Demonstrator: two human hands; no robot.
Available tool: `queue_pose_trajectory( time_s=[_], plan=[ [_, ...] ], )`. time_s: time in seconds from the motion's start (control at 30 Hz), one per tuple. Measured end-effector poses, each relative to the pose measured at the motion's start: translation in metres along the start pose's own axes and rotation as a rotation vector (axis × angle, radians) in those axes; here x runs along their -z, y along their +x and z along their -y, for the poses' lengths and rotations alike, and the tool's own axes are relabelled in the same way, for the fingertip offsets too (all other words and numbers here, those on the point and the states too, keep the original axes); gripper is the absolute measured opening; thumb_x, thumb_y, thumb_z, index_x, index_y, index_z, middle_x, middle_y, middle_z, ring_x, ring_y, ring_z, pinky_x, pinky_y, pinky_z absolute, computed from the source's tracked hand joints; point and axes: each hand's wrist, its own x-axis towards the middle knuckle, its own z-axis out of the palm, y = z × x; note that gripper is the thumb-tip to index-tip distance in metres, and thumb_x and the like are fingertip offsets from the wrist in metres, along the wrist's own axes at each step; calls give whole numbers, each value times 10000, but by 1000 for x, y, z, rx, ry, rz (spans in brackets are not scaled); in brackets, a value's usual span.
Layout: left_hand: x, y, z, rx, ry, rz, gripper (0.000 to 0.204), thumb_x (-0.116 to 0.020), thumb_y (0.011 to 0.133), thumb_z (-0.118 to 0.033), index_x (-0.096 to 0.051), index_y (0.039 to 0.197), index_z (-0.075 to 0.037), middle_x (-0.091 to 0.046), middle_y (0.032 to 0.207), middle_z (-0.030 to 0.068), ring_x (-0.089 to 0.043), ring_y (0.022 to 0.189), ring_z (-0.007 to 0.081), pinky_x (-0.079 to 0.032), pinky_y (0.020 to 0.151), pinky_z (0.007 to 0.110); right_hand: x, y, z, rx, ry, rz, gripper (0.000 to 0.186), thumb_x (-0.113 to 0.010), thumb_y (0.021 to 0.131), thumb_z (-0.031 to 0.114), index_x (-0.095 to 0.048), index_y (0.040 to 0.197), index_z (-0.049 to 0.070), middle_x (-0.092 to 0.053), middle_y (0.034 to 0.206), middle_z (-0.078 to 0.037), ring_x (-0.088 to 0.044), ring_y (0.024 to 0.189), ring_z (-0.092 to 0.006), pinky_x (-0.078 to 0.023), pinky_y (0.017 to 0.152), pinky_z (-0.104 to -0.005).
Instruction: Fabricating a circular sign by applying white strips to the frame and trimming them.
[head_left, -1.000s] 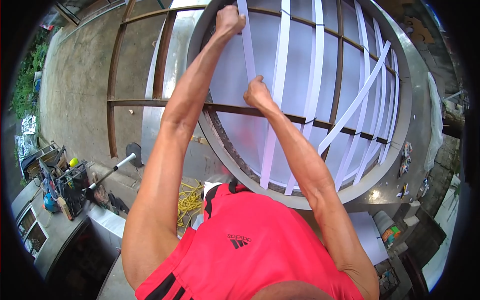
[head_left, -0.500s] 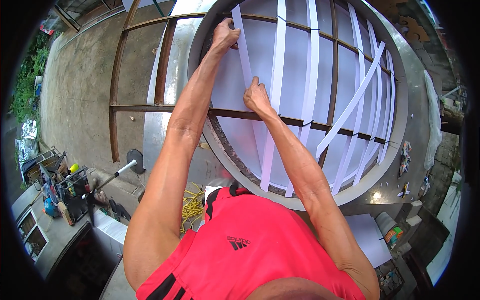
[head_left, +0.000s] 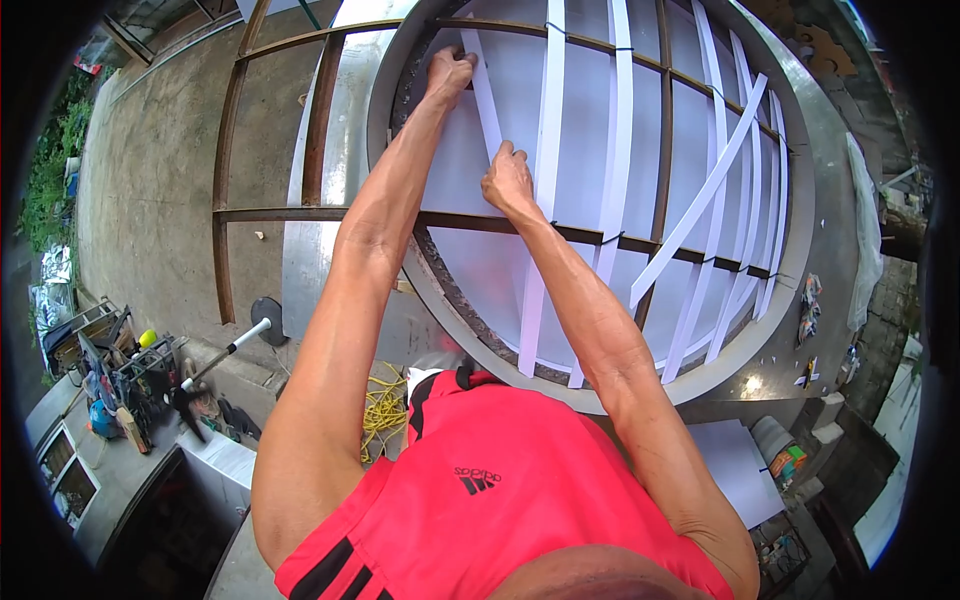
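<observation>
A narrow white strip (head_left: 484, 97) slants inside a large round grey-rimmed frame (head_left: 376, 150). My left hand (head_left: 452, 76) is closed at the strip's upper part, just below a rusty metal crossbar (head_left: 590, 43). Lower down, my right hand (head_left: 508, 180) is closed around the strip's lower part, above a second crossbar (head_left: 470, 222). My fingers partly hide the strip at both grips. To the right, several other white strips (head_left: 619, 130) run up and down, with dark ties where they meet the bars. One loose-looking strip (head_left: 700, 190) lies diagonally across them.
The rusty grid (head_left: 226, 150) extends left past the ring. A shiny metal sheet (head_left: 320, 260) lies beneath. Yellow cord (head_left: 384, 412) is coiled by my body. A round-based pole (head_left: 235, 343) and piled tools (head_left: 140, 375) stand left; a white sheet (head_left: 732, 470) lies lower right.
The held strip's upper end has come down toward me, from above the far crossbar to about its level. My left hand has lowered slightly with it; my right hand has shifted slightly left.
</observation>
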Motion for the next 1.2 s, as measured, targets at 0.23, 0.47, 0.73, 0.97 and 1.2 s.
queue_pose_trajectory(
  time_s=[0.23, 0.47, 0.73, 0.97, 1.2],
  plan=[
    [-19, 9, -27, 90, -444, 341, 311, -522, 1027, -121, -544, 1293, 36, -691, 1180, 145, -720, 984, 276, -585, 846, 374, -6, 49, 6, -155, 651, -219, 448, -611, 924, 101, -456, 1295, -98, -667, 915, -200, -666, 758, -237, -545, 652, -373],
    [-13, -2, -30, 200, -458, 394, 355, -497, 1052, -250, -563, 1283, 11, -693, 1173, 147, -694, 1030, 295, -535, 909, 418, 28, 80, 15, -134, 1002, -171, 249, -600, 952, 121, -589, 1093, -83, -667, 805, -146, -643, 627, -207, -538, 568, -347],
    [25, -63, -11, 271, -67, 721, 443, -629, 868, -51, -566, 1290, 70, -661, 1076, 125, -662, 974, 240, -573, 878, 434, 9, 84, 11, -158, 939, -382, 273, -615, 890, 87, -628, 1120, -59, -711, 871, -179, -679, 761, -262, -532, 689, -389],
    [32, -108, -22, 383, 51, 716, 399, -620, 802, -63, -575, 1149, 129, -631, 993, 169, -672, 904, 276, -625, 768, 439, 22, 75, 21, -285, 1066, -244, 209, -521, 978, 112, -578, 1127, -23, -699, 843, -124, -616, 582, -199, -514, 532, -358],
    [33, -130, -35, 420, 30, 769, 379, -614, 942, -240, -621, 1093, 107, -676, 1026, 217, -705, 936, 299, -626, 731, 402, 40, 102, 21, -245, 1023, -129, 379, -499, 997, 134, -500, 1313, -73, -710, 860, -156, -641, 605, -204, -511, 545, -353]
  ],
)
